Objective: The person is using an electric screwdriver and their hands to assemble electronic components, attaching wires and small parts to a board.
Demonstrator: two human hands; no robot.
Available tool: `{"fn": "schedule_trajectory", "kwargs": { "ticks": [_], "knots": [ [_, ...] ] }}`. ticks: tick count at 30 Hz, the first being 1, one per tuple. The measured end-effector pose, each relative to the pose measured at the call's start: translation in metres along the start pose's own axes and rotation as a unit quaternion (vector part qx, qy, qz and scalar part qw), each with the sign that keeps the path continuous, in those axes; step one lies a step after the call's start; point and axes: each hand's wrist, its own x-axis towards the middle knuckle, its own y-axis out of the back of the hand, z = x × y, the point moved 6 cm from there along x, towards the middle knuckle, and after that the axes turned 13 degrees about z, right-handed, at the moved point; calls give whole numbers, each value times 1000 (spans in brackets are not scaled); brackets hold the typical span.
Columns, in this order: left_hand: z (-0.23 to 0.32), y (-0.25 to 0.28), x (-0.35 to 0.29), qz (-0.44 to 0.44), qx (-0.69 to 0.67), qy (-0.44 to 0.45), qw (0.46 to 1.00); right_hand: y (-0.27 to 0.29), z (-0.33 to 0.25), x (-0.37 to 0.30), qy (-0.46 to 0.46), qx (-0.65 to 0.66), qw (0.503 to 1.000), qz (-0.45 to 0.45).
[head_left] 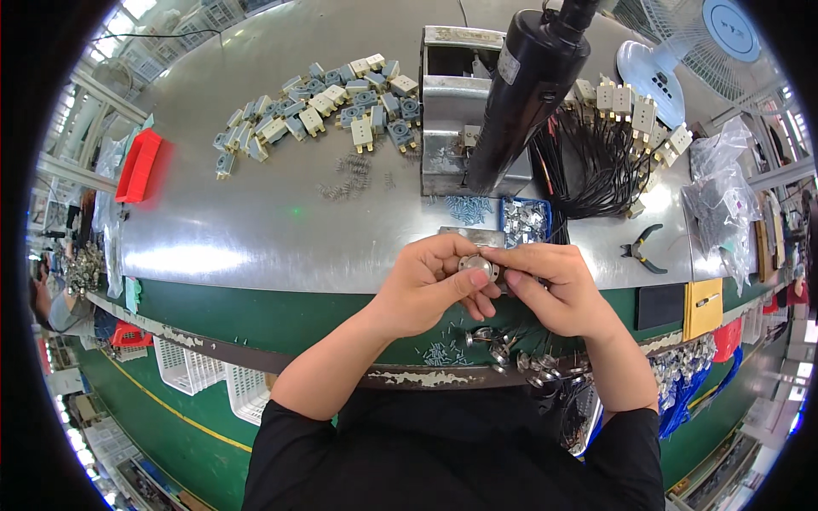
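Near the front of the bench, both hands meet over a small round silver metal part (479,266). The fingers of my left hand (426,285) are closed round it, with the thumb lying across its face. My right hand (558,285) pinches at its right side; whether those fingertips hold the same part or a smaller piece is hidden. Just behind the hands lie a blue tray (526,220) of small metal pieces and a pile of small bluish screws (469,209). Several similar round metal parts (541,368) with stems rest below my right hand, beside scattered small screws (443,353).
A black cylindrical tool (532,94) hangs over a metal fixture (439,136). White and grey plug-like blocks (324,106) and loose springs (349,176) lie left. Black cables (596,170), cutting pliers (645,249) and a fan (652,77) are right. A red bin (138,166) stands far left.
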Motion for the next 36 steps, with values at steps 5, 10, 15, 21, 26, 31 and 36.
{"fn": "schedule_trajectory", "kwargs": {
  "ticks": [5,10,15,21,26,31,36],
  "knots": [
    [25,-4,-10,41,148,-117,981,10,-5,8,-37,-142,988,-58],
    [126,44,-31,254,540,-439,672,36,23,-6,-40,-343,938,-42],
    [197,219,-49,477,644,-387,456,19,27,-1,-49,-335,938,-76],
    [186,294,-55,488,755,-260,352,11,24,-5,-20,-340,937,-75],
    [162,270,-77,498,569,-252,605,19,26,-10,-45,-307,950,-16],
    [151,162,-97,389,373,-383,750,29,26,-11,-64,-261,963,17],
    [144,65,-100,210,500,-456,705,30,23,-1,-46,-254,965,45]
  ]
}}
